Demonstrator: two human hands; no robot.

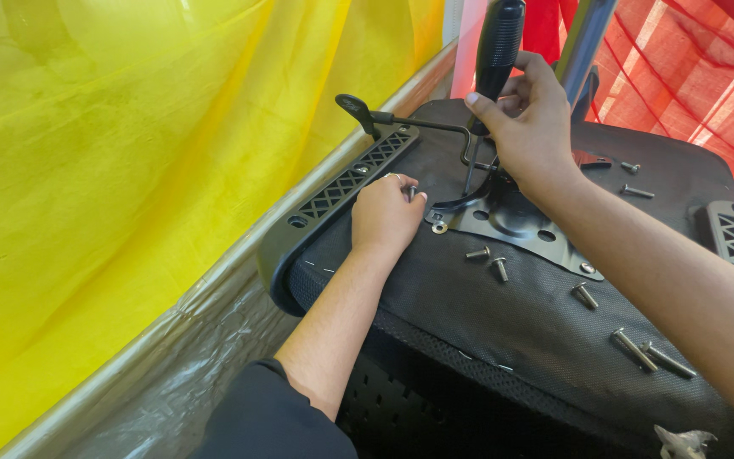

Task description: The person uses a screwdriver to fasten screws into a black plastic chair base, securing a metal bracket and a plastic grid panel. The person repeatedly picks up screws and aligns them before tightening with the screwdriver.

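Black-handled screwdriver (496,51) gripped upright in right hand (530,127); left hand (384,212) pinching screw (412,192) beside it.

Both forearms are bare from the elbow down. The left hand (384,212) leads back to an upper arm covered by a dark, nearly black short sleeve (269,421), its hem ending at the elbow. The right hand (530,127) and its forearm carry no sleeve, watch or glove.
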